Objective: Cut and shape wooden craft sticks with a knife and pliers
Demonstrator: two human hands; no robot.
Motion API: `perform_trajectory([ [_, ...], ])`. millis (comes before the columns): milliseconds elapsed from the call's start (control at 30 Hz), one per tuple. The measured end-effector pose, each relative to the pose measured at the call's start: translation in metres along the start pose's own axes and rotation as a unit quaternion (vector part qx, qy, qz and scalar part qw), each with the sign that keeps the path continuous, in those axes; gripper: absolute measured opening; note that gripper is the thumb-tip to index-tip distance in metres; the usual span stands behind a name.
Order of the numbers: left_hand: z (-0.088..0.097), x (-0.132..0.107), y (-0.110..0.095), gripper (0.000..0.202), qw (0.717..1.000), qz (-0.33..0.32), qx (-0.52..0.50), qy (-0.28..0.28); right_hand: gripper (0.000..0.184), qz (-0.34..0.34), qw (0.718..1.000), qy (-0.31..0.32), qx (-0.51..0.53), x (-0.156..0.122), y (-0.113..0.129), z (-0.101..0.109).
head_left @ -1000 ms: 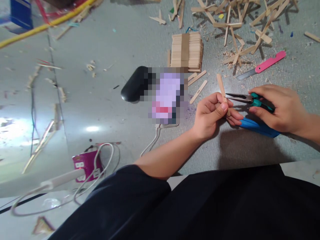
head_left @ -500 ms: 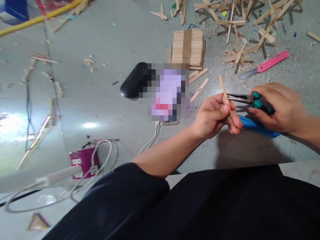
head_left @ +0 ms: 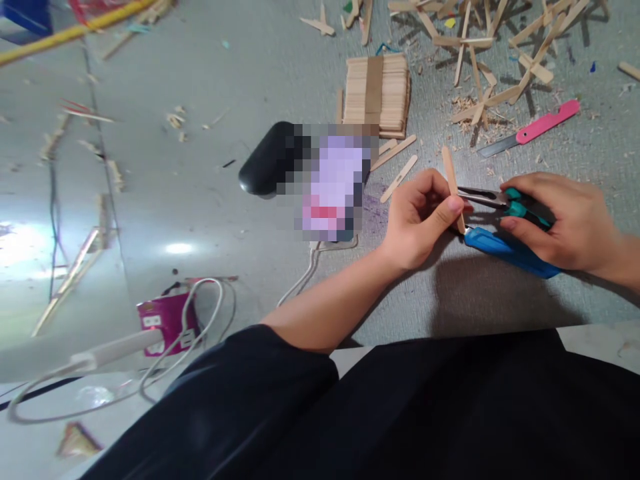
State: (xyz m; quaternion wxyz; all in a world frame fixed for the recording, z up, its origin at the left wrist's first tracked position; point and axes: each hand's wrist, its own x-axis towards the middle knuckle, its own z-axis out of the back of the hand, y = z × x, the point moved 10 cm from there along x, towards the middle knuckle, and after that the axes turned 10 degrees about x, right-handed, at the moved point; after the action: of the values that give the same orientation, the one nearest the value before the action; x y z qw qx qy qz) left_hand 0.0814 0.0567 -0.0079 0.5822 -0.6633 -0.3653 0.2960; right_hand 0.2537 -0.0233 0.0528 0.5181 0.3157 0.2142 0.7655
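My left hand (head_left: 420,217) pinches a wooden craft stick (head_left: 449,167) between thumb and fingers, its upper end pointing away from me. My right hand (head_left: 563,213) is closed around the green and black handles of needle-nose pliers (head_left: 487,197). The pliers' jaws reach to the stick just above my left thumb; whether they grip it I cannot tell. Below the pliers, a blue-handled tool (head_left: 510,251) lies on the table, partly behind my right hand. Just beyond my hands is a pink-handled folding blade (head_left: 545,127), opened out.
A banded bundle of craft sticks (head_left: 355,93) lies beyond a blurred-out phone (head_left: 333,180) and a black case (head_left: 267,160). Joined sticks (head_left: 483,43) and shavings spread at the far right. A purple power adapter (head_left: 167,323) with a white cable (head_left: 217,293) sits at left.
My left hand has turned and its fingers have curled in, uncovering the blue tool's tip. The stick now shows its broad face. My right hand stays nearly in place with the pliers.
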Motion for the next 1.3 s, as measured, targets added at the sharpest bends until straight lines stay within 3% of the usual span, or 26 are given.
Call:
perform_trajectory([
  [100,0.022,0.006,-0.008,0.058,0.990,-0.110,0.043,-0.072,0.031,-0.003,1.000,0.003,0.014,0.001,-0.002,0.000],
  [167,0.029,0.009,-0.007,0.062,0.985,-0.130,0.062,-0.092,0.031,-0.006,1.000,0.010,0.021,0.001,-0.003,-0.002],
  [367,0.014,0.015,-0.010,0.047,0.992,-0.116,0.036,-0.022,0.032,0.013,0.999,0.038,0.028,0.000,-0.001,-0.008],
  [467,0.005,0.013,-0.011,0.046,0.997,-0.080,0.001,0.005,0.030,0.019,0.999,0.035,0.026,0.001,0.000,-0.007],
  [600,0.003,0.009,0.003,0.045,0.998,0.027,-0.053,-0.016,0.031,0.009,0.999,0.029,0.022,0.001,-0.001,-0.005],
  [733,0.003,0.007,0.012,0.036,0.989,0.081,-0.121,-0.023,0.029,-0.007,0.999,0.037,0.024,0.002,-0.003,-0.004],
  [1000,0.003,0.006,0.017,0.044,0.984,0.123,-0.131,-0.021,0.027,0.000,0.999,0.041,0.035,0.004,-0.002,-0.003],
  [1300,-0.003,0.001,0.028,0.050,0.978,0.129,-0.166,-0.002,0.035,0.056,0.997,0.045,0.027,0.005,-0.002,-0.003],
])
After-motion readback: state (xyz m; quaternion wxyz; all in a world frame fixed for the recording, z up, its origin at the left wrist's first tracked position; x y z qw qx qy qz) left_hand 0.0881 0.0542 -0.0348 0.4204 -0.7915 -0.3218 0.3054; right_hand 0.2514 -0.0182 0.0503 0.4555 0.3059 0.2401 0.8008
